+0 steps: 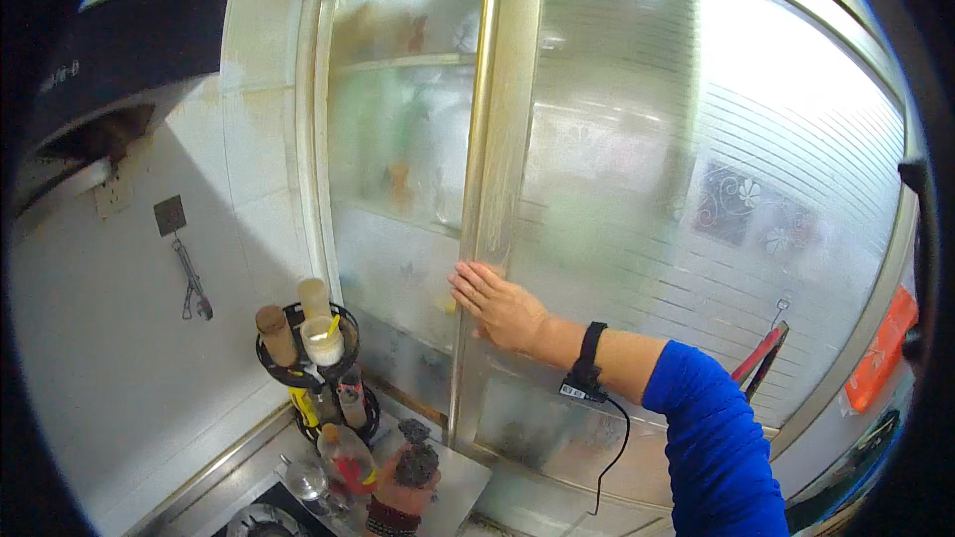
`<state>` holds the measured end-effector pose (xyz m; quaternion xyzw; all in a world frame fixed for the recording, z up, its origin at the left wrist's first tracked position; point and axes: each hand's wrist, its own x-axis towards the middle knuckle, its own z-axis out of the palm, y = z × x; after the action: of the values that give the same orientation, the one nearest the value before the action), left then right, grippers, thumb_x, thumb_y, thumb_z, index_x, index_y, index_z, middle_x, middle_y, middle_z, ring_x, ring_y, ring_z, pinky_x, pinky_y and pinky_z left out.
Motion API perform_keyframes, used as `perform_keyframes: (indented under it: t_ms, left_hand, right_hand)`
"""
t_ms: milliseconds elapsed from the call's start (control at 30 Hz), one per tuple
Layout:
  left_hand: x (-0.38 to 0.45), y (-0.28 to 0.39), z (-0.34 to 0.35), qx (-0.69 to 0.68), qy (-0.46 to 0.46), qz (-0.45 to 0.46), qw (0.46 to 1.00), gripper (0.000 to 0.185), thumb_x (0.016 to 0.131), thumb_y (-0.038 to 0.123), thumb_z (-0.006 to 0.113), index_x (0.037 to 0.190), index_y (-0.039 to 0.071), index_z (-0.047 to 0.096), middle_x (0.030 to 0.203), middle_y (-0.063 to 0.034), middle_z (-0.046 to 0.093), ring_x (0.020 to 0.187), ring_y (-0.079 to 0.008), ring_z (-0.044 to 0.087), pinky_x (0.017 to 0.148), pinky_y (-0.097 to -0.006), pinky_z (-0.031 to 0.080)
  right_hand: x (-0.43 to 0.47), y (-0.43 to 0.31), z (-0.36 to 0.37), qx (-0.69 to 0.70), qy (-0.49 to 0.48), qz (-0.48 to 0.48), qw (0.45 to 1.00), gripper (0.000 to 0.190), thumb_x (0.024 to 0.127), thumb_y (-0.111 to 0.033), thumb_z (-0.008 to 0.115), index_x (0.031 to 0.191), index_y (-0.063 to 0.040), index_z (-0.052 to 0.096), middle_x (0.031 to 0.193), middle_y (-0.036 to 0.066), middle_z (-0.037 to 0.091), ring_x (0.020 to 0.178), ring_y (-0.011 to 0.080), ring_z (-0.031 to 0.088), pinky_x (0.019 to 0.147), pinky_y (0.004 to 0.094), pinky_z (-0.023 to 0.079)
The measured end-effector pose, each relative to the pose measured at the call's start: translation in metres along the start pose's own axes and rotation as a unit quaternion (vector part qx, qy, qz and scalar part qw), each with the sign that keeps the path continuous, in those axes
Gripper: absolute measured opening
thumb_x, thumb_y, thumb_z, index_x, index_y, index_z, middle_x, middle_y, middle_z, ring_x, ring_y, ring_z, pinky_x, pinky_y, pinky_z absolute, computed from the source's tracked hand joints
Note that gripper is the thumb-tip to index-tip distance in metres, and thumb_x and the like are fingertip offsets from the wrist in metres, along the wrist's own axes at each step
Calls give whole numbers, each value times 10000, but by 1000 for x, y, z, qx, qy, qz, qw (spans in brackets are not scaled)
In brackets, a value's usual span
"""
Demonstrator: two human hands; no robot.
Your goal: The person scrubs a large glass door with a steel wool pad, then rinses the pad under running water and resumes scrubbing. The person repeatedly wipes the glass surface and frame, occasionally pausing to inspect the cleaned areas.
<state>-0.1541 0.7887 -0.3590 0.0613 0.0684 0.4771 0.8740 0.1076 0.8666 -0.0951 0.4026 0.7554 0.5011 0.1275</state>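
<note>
My right hand, in a blue sleeve with a black strap at the wrist, lies flat against the metal edge frame of a sliding door. Its fingers point left and are stretched out, with nothing held in them. The frosted glass panel of this door spreads behind my forearm, and another frosted pane is left of the frame. A thin black cable hangs from a small device on the wrist strap. My left hand is out of view.
A black two-tier round rack holds jars and bottles in the corner. Beside it stand a clear bottle, a glass jug and dark scouring pads. A gas burner is below. Tongs hang on the tiled wall.
</note>
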Motion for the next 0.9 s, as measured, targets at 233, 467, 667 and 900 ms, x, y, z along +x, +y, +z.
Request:
perform_keyframes:
  t_ms: [233,467,667,900]
  left_hand:
    - [22,-14,-3,-6,-5,-53,999,269,976,309,567,1139,109,644,1023,-68,666,922,-235,618,723,-381,459]
    - [13,-17,-12,64,-47,-5,997,267,954,293,584,1144,118,651,1061,-78,676,939,-236,623,709,-390,480]
    - [-5,0,-6,3,29,14,999,418,953,467,548,1157,114,640,1114,-76,648,952,-257,582,650,-365,429]
    - [-17,4,-9,-3,78,61,995,271,942,321,611,1116,118,651,1092,-80,686,961,-253,641,725,-378,503]
  right_hand:
    - [57,177,-73,-57,227,264,936,656,950,-414,553,1463,-14,462,1571,123,395,1497,322,269,1239,486,175]
    - [47,58,3,-86,193,262,942,660,947,-354,548,1472,26,431,1579,164,373,1497,333,270,1244,475,166]
    - [-31,-153,84,52,-95,28,994,647,974,-296,429,1518,47,357,1647,149,249,1535,281,197,1265,419,97]
    - [-33,-161,81,105,-93,-13,990,646,951,-267,449,1513,40,367,1637,142,278,1532,270,204,1267,430,96]
